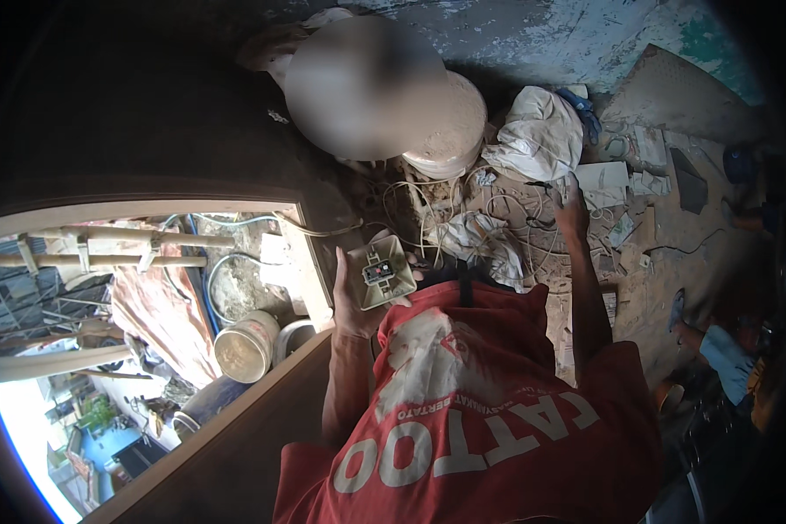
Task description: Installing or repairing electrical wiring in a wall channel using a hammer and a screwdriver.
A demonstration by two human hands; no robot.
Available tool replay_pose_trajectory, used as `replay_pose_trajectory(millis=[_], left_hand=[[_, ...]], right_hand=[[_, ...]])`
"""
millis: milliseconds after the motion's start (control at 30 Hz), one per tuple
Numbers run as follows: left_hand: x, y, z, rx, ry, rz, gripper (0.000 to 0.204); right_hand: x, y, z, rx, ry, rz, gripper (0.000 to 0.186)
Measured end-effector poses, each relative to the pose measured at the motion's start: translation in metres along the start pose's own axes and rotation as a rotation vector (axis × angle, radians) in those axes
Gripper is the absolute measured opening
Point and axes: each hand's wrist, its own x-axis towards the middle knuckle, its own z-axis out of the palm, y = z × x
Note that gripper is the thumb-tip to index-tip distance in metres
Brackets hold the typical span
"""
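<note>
In my left hand is a square cream electrical wall plate, its back side up. A dark switch or socket insert with metal parts sits in its middle. My fingers wrap round the plate's edges in front of my red shirt. My right hand is stretched out ahead over the littered floor, fingers bent. A slim dark piece shows at its fingertips, too small to name. Just beyond that hand lies a white sack, and pale cables loop on the floor to its left.
A wooden window frame stands close on my left, with a bucket outside. Ahead is a tub of grey powder, beside a blurred round area. Boards and tile pieces lie right. Another person's leg shows at far right.
</note>
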Motion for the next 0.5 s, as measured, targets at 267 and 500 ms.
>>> replay_pose_trajectory(millis=[267,500], left_hand=[[0.011,-0.027,-0.006,0.386,0.266,0.068,0.045],[0.018,-0.043,-0.022,0.573,0.122,0.005,0.058]], right_hand=[[-0.109,-0.131,-0.01,1.144,-1.27,0.157,0.047],[-0.113,-0.143,0.003,0.996,-1.191,-0.251,0.033]])
